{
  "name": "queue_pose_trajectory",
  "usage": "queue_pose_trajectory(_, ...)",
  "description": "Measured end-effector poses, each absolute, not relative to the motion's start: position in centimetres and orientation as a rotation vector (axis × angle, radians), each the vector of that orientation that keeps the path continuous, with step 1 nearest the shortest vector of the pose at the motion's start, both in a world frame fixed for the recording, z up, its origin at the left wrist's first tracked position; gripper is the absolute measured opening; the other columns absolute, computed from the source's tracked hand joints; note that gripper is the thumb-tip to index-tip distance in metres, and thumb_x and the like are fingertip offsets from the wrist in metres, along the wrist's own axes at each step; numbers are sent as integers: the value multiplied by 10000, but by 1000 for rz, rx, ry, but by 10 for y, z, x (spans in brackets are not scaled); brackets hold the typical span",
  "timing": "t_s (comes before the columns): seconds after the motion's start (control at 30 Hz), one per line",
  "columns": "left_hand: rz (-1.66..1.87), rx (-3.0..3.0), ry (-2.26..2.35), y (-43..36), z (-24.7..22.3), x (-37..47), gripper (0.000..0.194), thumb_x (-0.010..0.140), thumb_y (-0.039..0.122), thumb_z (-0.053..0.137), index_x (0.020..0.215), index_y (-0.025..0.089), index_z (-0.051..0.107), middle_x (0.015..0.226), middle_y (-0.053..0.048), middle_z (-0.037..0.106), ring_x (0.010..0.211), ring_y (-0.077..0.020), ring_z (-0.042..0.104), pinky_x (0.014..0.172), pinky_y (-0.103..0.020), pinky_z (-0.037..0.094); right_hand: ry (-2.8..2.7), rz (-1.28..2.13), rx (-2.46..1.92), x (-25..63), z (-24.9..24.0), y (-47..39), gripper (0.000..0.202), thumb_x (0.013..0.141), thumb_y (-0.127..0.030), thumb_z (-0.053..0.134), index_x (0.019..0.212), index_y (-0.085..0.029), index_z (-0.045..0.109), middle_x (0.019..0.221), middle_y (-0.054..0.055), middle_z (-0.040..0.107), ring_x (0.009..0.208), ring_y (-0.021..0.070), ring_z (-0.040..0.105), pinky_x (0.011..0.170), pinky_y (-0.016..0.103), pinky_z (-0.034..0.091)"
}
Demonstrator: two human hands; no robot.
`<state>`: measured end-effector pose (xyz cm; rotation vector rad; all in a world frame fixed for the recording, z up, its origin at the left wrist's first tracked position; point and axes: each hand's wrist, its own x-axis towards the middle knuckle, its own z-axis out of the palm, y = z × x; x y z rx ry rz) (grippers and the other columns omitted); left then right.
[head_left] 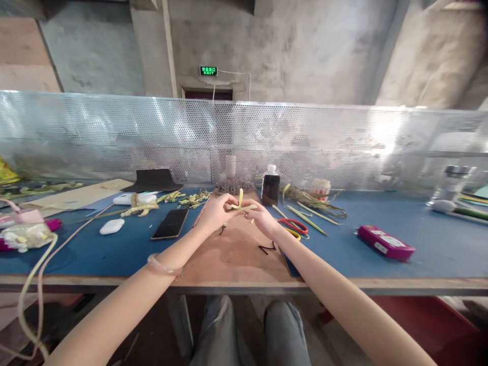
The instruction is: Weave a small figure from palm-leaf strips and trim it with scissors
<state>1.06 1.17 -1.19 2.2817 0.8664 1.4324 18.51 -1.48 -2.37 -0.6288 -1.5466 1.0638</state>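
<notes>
Both my hands meet above a brown board (229,256) at the middle of the blue table. Between them are pale yellow-green strips (241,206), crossed, with one end pointing up and another toward the right. My left hand (221,211) pinches the strips from the left, its fingers closed. On the right side, my right hand (261,216) has its fingers bent around the strips' other end. Red-handled scissors (297,225) lie just right of my right wrist. A bracelet (163,265) circles my left forearm.
Left of the board lie a phone (170,224), a white case (112,226) and cut pieces (194,199). Rightward are a dark bottle (271,188), long green strips (310,220) and a magenta pack (385,242). A perforated metal screen (152,137) borders the table's back.
</notes>
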Motion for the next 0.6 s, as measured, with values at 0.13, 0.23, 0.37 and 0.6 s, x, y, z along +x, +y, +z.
queue_pose_trajectory(0.13, 1474, 2269, 842, 10, -9, 10, 313, 684, 381, 735, 903, 210, 589, 908, -31, 669, 853, -191, 638, 791, -310, 490, -1552, 972, -697, 185, -21, -17, 442, 587, -129, 514, 995, -226, 652, 906, 5, 643, 820, 178, 535, 690, 278, 405)
queue_pose_trajectory(0.23, 1358, 2137, 827, 9, -6, 10, 276, 711, 366, 708, 912, 201, 617, 932, -52, 689, 870, -208, 644, 811, -329, 488, -1538, 880, -733, 186, -20, -18, 309, 632, -154, 542, 902, -228, 673, 906, 15, 648, 872, 201, 546, 724, 298, 426)
queue_pose_trajectory(0.37, 1274, 2082, 806, 10, -4, 10, 238, 759, 348, 648, 937, 190, 646, 951, -67, 704, 897, -217, 645, 836, -342, 476, -1521, 823, -741, 184, -18, -22, 224, 695, -204, 567, 897, -223, 662, 884, 7, 660, 881, 187, 568, 787, 310, 440)
queue_pose_trajectory(0.6, 1160, 2080, 796, 6, -3, 11, 259, 743, 334, 661, 968, 207, 668, 967, -50, 699, 927, -213, 624, 852, -320, 442, -1471, 899, -714, 181, -20, -17, 305, 780, -468, 569, 866, -175, 566, 669, 0, 612, 560, 125, 575, 552, 273, 482)
